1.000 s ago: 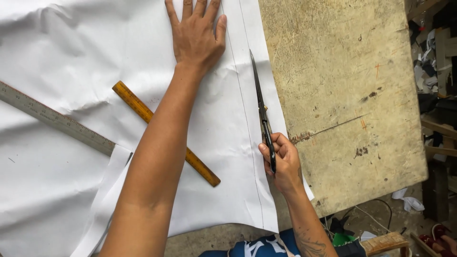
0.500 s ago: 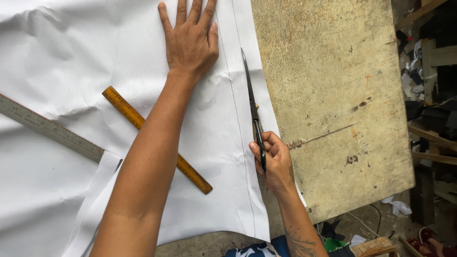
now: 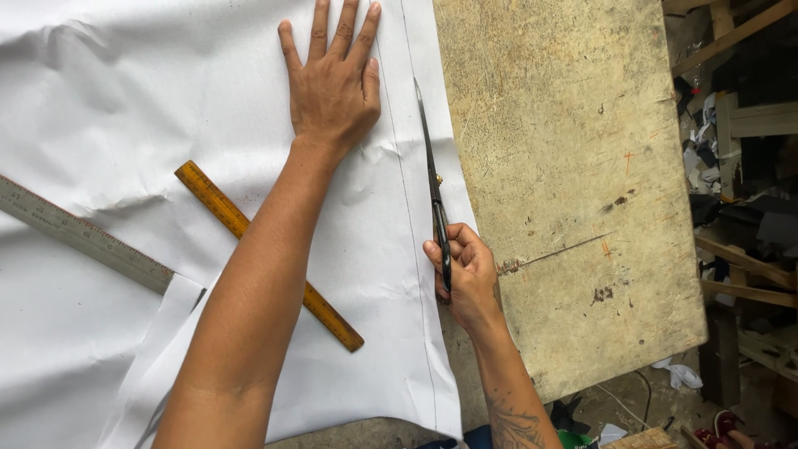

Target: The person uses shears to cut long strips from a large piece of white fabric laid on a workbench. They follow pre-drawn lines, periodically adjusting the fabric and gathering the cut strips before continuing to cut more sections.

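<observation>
The right hand (image 3: pixel 467 274) grips black scissors (image 3: pixel 434 187) lying along the white sheet's (image 3: pixel 125 108) pencilled line, while the left hand (image 3: pixel 332 83) presses open and flat on the sheet atop the worktop (image 3: pixel 565 166).

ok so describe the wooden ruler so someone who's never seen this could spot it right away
Start from the big white sheet that covers the left of the worn wooden table. On it, the left forearm crosses over a yellow-brown wooden ruler that lies slanted. Its neighbour to the left, the metal ruler, is grey and wider; the wooden one is narrow and orange-yellow.
</observation>
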